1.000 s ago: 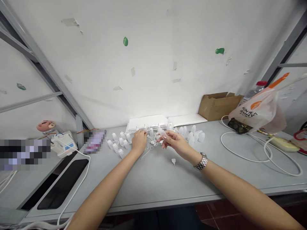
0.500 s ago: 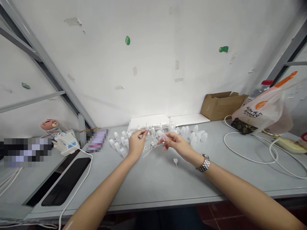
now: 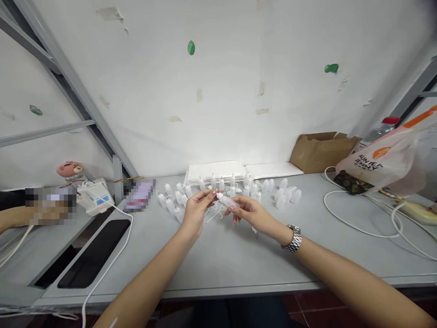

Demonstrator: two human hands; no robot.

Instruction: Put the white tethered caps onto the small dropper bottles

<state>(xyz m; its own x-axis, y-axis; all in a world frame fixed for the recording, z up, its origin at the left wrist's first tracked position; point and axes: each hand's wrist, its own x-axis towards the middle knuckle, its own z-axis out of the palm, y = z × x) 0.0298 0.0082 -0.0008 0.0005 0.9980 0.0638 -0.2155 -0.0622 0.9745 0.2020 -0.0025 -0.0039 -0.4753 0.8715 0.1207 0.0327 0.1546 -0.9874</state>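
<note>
A small translucent squeeze bottle [image 3: 229, 202] lies tilted between my hands above the desk, its white top pointing up and left. My right hand [image 3: 254, 213], a metal watch at its wrist, has its fingers closed round the bottle's body. At the bottle's white top, the thumb and fingertips of my left hand [image 3: 198, 208] are pinched; the exact part gripped is too small to tell. Below them lie white caps with ring-shaped straps [image 3: 215, 213]. Bottles with needle tips [image 3: 170, 205] stand to the left and behind. A loose white tip is mostly hidden by my right hand.
Plain bottles [image 3: 280, 200] lie right of my hands. White sheets [image 3: 215, 171] and a cardboard box [image 3: 321, 150] rest along the wall. A plastic bag [image 3: 382, 159] and white cables [image 3: 358, 236] occupy the right. A phone [image 3: 139, 195] lies left; another person's arm [image 3: 12, 222] reaches in there.
My left fingertips have come across to the bottle's top, which my right hand has brought into a flatter tilt. Another person's arm has entered at the left. The view has shifted slightly.
</note>
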